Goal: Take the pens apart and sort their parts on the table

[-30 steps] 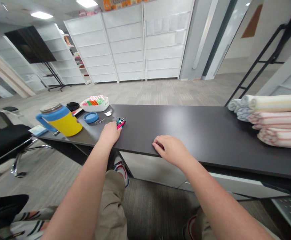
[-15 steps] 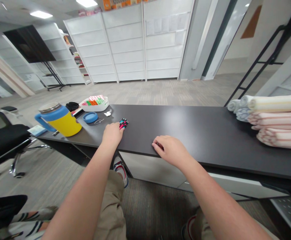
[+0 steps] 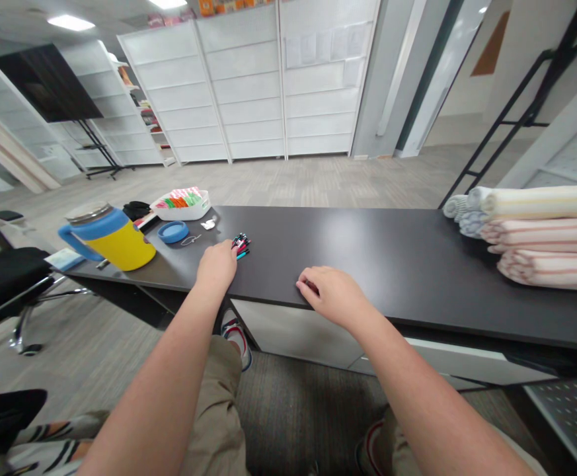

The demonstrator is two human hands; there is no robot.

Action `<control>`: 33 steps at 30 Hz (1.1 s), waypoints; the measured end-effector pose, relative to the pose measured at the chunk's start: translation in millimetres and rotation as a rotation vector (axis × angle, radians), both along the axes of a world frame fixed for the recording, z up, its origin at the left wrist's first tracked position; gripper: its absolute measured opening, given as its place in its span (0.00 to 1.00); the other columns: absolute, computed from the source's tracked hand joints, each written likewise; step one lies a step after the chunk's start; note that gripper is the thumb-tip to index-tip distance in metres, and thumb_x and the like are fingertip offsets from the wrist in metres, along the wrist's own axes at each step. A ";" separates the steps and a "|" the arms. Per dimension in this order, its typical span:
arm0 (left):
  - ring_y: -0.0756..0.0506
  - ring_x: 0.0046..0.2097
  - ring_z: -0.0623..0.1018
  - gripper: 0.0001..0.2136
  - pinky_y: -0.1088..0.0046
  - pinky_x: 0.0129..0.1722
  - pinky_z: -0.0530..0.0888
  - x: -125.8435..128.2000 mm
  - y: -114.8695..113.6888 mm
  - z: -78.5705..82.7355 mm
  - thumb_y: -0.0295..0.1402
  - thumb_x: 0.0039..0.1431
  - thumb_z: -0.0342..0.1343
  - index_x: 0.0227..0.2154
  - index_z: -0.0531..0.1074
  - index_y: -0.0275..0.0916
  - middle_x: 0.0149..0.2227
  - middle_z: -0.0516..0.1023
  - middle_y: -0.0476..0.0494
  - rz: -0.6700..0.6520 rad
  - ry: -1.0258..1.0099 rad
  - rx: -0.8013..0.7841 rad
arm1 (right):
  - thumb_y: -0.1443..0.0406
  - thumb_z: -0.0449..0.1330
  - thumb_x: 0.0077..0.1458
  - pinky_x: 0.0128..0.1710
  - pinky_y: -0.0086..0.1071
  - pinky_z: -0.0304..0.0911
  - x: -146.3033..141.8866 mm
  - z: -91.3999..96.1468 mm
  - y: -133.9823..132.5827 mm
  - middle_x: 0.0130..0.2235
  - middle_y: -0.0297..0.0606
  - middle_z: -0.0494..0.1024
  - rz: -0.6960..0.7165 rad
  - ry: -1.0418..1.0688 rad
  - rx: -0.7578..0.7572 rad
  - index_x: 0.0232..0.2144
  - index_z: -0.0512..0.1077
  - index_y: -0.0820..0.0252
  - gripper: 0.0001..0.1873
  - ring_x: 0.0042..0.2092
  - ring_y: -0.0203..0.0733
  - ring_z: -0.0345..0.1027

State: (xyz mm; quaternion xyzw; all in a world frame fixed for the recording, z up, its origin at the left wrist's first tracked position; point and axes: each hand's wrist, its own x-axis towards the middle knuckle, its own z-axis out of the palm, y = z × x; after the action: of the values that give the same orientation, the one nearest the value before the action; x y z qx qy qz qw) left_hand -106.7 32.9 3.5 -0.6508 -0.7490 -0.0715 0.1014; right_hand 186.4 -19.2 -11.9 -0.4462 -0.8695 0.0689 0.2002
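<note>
On the dark bench [image 3: 382, 264], pens [image 3: 242, 244] at the left hand [image 3: 217, 266]

Its fingers look closed around the bunch, apparently gathering it; the next move likely calls for keeping the loose ends together. The right hand [image 3: 334, 294] rests half-curled nearby; whether it holds anything, I cannot tell. Counted: one blue-and-yellow mug [image 3: 122, 243], one blue lid [image 3: 173, 231], one white tray [image 3: 184, 213]; the pens overlap too much to number.

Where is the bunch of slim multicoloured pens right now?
In the head view, the slim multicoloured pens are left of centre, at the bare left hand, right of the round blue lid.
</note>
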 end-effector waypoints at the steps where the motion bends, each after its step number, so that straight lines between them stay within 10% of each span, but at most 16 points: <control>1: 0.34 0.49 0.80 0.19 0.61 0.50 0.73 0.3 0.5 -0.4 0.39 0.73 0.42 0.49 0.77 0.37 0.46 0.82 0.31 -0.010 -0.001 0.009 | 0.59 0.55 0.71 0.40 0.36 0.57 -0.1 0.0 0.0 0.37 0.38 0.81 0.001 0.001 0.001 0.38 0.75 0.55 0.12 0.39 0.44 0.71; 11: 0.36 0.52 0.78 0.22 0.63 0.52 0.71 36.0 -14.5 17.8 0.41 0.76 0.36 0.52 0.74 0.39 0.46 0.81 0.34 -0.109 -0.029 0.126 | 0.59 0.55 0.71 0.39 0.34 0.58 0.7 0.0 -0.4 0.36 0.37 0.80 -0.002 0.078 -0.040 0.37 0.74 0.55 0.12 0.38 0.42 0.71; 20: 0.42 0.50 0.80 0.17 0.68 0.50 0.73 102.1 -31.7 -5.5 0.42 0.77 0.43 0.56 0.72 0.44 0.48 0.81 0.40 -0.668 -0.036 -0.054 | 0.54 0.51 0.72 0.36 0.32 0.60 12.2 -0.4 8.5 0.34 0.34 0.81 -0.140 0.452 -0.161 0.42 0.74 0.55 0.16 0.35 0.40 0.72; 33: 0.40 0.47 0.77 0.15 0.62 0.49 0.71 81.2 -18.3 -16.0 0.42 0.75 0.49 0.50 0.75 0.40 0.44 0.81 0.40 -0.716 -0.104 0.226 | 0.55 0.56 0.66 0.38 0.35 0.63 31.8 -7.4 20.4 0.37 0.36 0.82 -0.258 0.580 -0.237 0.43 0.77 0.54 0.13 0.37 0.43 0.74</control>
State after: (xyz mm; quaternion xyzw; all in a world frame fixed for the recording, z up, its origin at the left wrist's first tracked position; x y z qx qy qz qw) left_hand -25.5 14.6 -12.5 -0.8516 -0.4658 -0.2174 0.1030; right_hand 218.2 1.1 -19.3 -0.5347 -0.6985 0.2676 0.3931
